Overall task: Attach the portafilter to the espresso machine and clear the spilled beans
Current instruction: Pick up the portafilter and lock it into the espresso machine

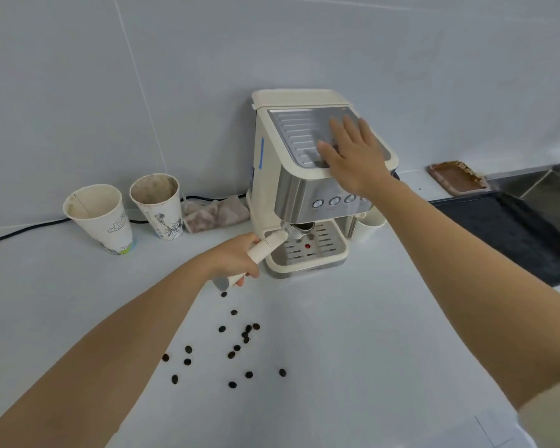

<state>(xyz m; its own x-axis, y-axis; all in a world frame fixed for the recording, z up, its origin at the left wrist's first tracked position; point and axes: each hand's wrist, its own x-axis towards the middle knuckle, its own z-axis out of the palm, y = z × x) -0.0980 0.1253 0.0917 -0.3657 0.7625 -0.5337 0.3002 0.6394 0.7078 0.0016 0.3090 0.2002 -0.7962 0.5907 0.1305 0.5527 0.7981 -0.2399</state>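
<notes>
Portafilter (272, 242) handle gripped by left hand (236, 257) under espresso machine (307, 176) group head, right hand (353, 156) laid flat on top, beans (236, 347) scattered on counter (369, 334)

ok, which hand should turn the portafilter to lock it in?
Left. The left hand already grips the portafilter handle, with its basket under the group head. The right hand lies flat on top of the espresso machine, well placed to brace it.

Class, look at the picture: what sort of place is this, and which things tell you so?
Probably a kitchen or office pantry counter: a cream and steel espresso machine against a grey tiled wall, used paper cups, and a steel sink at the right.
</notes>
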